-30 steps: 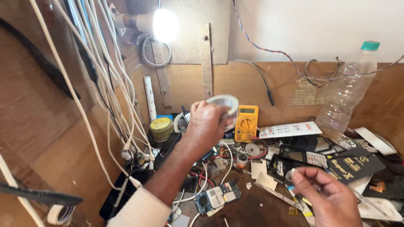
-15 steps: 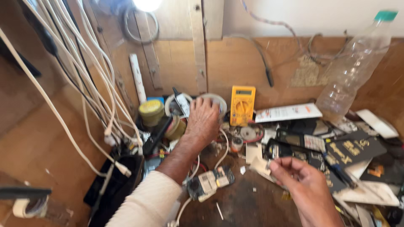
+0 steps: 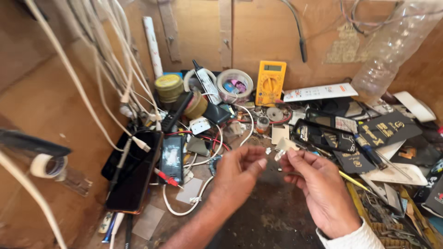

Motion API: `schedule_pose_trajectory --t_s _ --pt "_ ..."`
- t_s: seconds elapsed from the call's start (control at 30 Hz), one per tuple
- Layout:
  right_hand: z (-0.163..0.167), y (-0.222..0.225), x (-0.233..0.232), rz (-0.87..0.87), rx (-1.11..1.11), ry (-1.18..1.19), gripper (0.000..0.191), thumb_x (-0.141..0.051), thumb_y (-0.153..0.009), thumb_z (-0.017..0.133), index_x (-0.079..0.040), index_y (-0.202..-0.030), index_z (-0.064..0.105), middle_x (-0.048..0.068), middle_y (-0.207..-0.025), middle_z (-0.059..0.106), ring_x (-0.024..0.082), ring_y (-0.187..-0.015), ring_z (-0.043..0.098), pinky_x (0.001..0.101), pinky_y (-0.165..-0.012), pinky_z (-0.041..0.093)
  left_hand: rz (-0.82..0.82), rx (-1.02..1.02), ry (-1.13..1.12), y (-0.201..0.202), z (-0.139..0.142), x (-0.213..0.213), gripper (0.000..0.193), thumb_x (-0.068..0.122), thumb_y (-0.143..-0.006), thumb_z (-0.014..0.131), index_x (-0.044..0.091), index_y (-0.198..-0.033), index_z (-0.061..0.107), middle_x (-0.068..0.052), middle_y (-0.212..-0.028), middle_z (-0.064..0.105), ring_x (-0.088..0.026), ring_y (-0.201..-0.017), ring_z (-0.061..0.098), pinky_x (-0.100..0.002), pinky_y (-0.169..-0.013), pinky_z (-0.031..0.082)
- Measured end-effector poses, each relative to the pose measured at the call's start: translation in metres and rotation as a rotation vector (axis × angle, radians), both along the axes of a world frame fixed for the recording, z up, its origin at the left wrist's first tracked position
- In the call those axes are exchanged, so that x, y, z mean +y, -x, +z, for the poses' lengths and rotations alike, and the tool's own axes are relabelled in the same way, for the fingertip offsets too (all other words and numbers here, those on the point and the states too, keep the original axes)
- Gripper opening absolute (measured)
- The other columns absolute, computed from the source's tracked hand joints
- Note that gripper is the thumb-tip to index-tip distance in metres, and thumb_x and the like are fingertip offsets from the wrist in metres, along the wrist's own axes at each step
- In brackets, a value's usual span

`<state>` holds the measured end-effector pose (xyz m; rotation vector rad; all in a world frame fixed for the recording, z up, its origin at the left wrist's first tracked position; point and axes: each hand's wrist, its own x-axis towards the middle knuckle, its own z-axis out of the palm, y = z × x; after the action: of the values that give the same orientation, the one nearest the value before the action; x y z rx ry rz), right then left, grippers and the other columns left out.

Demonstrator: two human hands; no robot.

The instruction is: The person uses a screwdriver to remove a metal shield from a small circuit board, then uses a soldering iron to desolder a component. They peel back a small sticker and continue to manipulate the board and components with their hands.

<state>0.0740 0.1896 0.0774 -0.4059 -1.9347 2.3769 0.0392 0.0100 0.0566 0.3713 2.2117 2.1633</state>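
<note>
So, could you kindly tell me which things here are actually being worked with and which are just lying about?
In use:
left hand
right hand
small white part between the fingertips

Lying about:
yellow multimeter
plastic bottle
dark phone
tape roll
clear tub

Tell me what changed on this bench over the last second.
The left hand set the clear tub down beside the yellow multimeter, let go, and drew back to meet the right hand, which holds a small pale piece. The multimeter and plastic bottle stayed put.
</note>
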Motion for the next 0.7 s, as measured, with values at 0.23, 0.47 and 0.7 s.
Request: schedule_pose_trajectory --t_s 0.23,0.47,0.7 --pt "-0.004 -0.014 -0.010 0.011 -0.003 0.086 0.028 -0.025 -0.097 0.063 0.001 -0.102 0.072 0.009 -0.093 0.073 0.016 -0.086 0.067 0.0330 -0.076 0.051 0.022 -0.302 -0.454 -0.026 -0.004 0.013 0.032 0.005 -0.089 0.071 -0.007 -0.118 0.067 -0.011 -0.095 0.077 -0.015 -0.083 0.075 -0.028 -0.073 0.063" --pt "-0.010 -0.022 -0.010 -0.020 0.064 0.051 0.028 -0.022 -0.095 0.065 0.003 -0.104 0.074 0.010 -0.092 0.074 0.017 -0.085 0.067 0.0332 -0.076 0.052 0.094 -0.270 -0.517 -0.035 0.005 0.019 0.038 0.000 -0.085 0.072 -0.006 -0.121 0.060 -0.013 -0.090 0.076 -0.015 -0.075 0.074 -0.028 -0.067 0.062" --pt "-0.013 -0.023 -0.005 -0.021 0.111 0.050 0.026 -0.020 -0.095 0.065 0.003 -0.105 0.073 0.009 -0.094 0.074 0.016 -0.086 0.065 0.0318 -0.079 0.050 0.107 -0.135 -0.395 -0.032 0.001 0.020 0.046 0.001 -0.087 0.071 -0.005 -0.129 0.053 -0.013 -0.091 0.075 -0.013 -0.075 0.072 -0.026 -0.068 0.062"
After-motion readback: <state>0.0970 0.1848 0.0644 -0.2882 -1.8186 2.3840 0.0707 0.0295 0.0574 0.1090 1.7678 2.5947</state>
